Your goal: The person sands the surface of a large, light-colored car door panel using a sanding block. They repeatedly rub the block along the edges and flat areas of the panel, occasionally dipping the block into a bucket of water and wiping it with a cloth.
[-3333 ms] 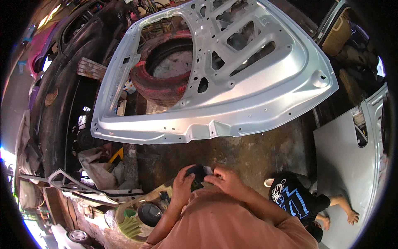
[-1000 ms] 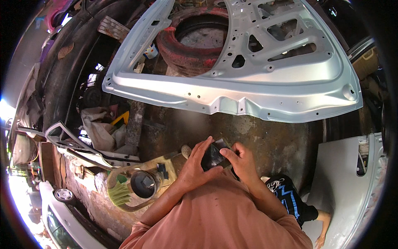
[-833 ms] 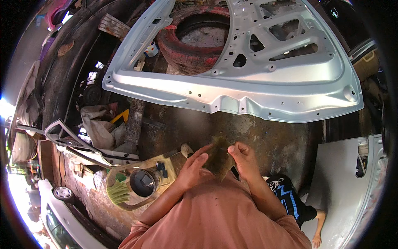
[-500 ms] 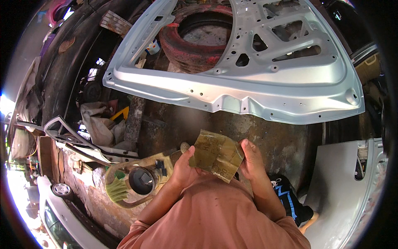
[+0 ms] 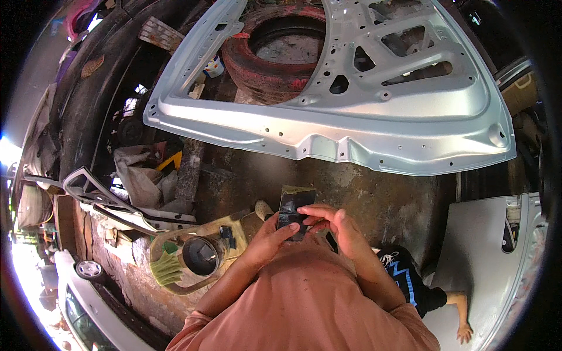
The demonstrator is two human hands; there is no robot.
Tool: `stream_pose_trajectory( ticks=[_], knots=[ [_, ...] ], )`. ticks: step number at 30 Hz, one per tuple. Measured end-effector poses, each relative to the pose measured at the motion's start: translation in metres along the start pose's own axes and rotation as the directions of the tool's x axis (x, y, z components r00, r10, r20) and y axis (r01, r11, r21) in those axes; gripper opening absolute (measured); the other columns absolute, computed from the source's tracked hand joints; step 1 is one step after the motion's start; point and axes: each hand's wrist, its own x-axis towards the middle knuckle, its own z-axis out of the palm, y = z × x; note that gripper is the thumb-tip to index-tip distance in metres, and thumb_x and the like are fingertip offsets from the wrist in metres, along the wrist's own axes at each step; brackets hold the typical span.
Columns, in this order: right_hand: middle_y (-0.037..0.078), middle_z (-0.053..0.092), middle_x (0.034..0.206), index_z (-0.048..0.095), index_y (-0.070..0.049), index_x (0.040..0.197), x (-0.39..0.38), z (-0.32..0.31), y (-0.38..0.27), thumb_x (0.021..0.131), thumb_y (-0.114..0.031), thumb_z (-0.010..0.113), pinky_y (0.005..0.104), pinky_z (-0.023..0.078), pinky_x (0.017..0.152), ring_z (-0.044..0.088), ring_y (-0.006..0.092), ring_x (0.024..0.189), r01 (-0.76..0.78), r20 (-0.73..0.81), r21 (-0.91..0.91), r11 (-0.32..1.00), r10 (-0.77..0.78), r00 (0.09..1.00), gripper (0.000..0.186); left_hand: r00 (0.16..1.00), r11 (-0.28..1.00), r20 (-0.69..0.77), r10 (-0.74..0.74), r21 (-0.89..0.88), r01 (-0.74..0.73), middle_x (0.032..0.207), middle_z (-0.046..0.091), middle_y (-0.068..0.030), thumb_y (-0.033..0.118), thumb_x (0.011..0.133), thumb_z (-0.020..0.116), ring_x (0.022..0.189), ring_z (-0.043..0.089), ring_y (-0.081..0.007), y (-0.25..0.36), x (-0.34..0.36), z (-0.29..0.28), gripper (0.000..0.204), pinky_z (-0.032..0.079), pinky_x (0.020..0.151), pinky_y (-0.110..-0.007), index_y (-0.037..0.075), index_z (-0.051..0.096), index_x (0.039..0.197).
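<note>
A folded sheet of sandpaper (image 5: 291, 203) is in front of my body, its dark face showing and an olive edge along the top. My left hand (image 5: 264, 241) is closed on its left side, with the thumb lying over the dark face. From the right, the fingertips of my right hand (image 5: 346, 233) touch the sheet's right part; those fingers are stretched out and its thumb stands apart. Beyond both hands lies a bare silver-grey car door panel (image 5: 234, 120), not touched by either hand.
Under the panel lies a reddish worn tire (image 5: 252, 76). At my left, a chair (image 5: 225, 266) carries a dark bucket (image 5: 201, 255) and a green glove (image 5: 166, 268). A person in a dark shirt (image 5: 404, 281) is at my right, one hand on a grey panel (image 5: 468, 257).
The sandpaper was spread out between both hands; now it is folded, dark side outward. My right hand has moved left onto it. The other person's arm has reached out over the grey panel.
</note>
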Motion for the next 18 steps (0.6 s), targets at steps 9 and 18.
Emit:
stream_pose_trajectory(
  ticks=[9,18],
  knots=[
    [0.004,0.066,0.100,0.065,0.000,0.119,0.003,0.004,-0.016,0.101,-0.009,0.072,0.0272,0.052,0.083,0.061,0.0104,0.093,-0.159,-0.271,0.027,0.987,0.161,0.949,0.021,0.970,0.960,0.237,-0.059,-0.253,0.120,0.138,0.067,-0.0167,0.019,0.109,0.058,0.122,0.068,-0.0254,0.019,-0.001,0.010,0.045,0.055,0.105,-0.040,-0.002,0.053,0.149],
    [-0.001,0.063,0.088,0.065,-0.002,0.109,0.012,-0.006,0.017,0.102,-0.015,0.072,0.0241,0.046,0.070,0.054,0.0047,0.078,-0.079,-0.468,-0.121,0.989,0.013,0.883,0.016,0.689,0.161,0.204,0.696,0.890,-0.426,0.134,0.061,-0.0186,0.021,0.092,0.080,0.123,0.060,-0.0383,0.019,0.005,0.022,0.058,0.052,0.103,-0.047,0.002,0.059,0.143]
  ],
)
